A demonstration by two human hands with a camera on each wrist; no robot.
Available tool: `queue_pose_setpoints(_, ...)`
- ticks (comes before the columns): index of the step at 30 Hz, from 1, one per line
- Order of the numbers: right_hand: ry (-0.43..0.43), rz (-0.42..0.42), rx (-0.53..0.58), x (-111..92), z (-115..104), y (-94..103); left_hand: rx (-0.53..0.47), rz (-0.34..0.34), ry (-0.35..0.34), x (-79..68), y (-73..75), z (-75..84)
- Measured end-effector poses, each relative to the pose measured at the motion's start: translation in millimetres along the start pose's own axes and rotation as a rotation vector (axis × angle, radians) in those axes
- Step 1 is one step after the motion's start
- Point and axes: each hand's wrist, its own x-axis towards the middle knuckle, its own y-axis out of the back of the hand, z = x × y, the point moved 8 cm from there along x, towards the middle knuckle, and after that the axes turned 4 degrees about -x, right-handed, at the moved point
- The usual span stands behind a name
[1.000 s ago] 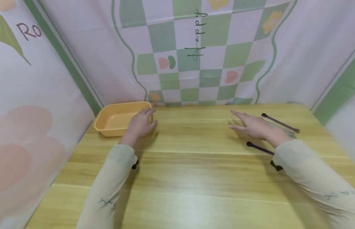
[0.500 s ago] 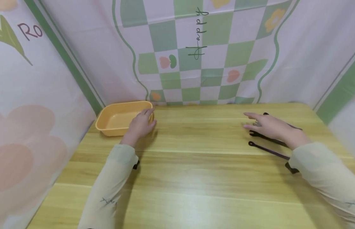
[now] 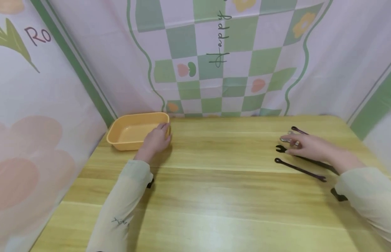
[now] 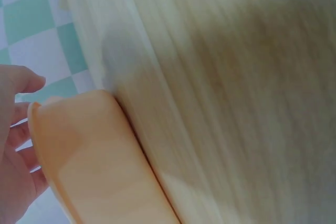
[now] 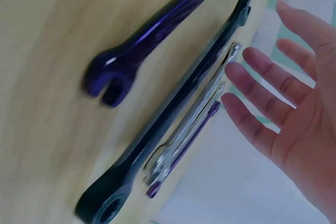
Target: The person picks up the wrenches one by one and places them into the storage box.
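It seems a small screened corner; whether of home or studio, I cannot tell. Printed curtains (image 3: 211, 63) fill the top and left of the frame, around a wooden tabletop (image 3: 214, 203).

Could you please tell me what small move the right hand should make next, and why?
I would probably ease the right hand closer and curl its fingers gently around the silver wrenches. In the right wrist view, its fingers are extended and hold nothing, with those wrenches near the fingertips; the larger dark wrench lies close alongside, so care seems wise.
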Motion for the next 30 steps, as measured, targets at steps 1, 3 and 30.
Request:
queue_pose_setpoints(1, 0.014, -0.001, -0.004, -2, 1, -1.4, 0.002, -0.004, -0.002, 0.3, -1.4, -0.3)
queue_pose_setpoints(3, 0.019, -0.007, -0.003, -6, 4, -4.5, -0.001, -0.014, 0.000, 0.1, -3.4, -1.0)
queue_pose_setpoints(30, 0.068, 0.028, 0.013, -30, 24, -12.6, -0.028, -0.025, -0.023, -5.1, -10.2, -9.3)
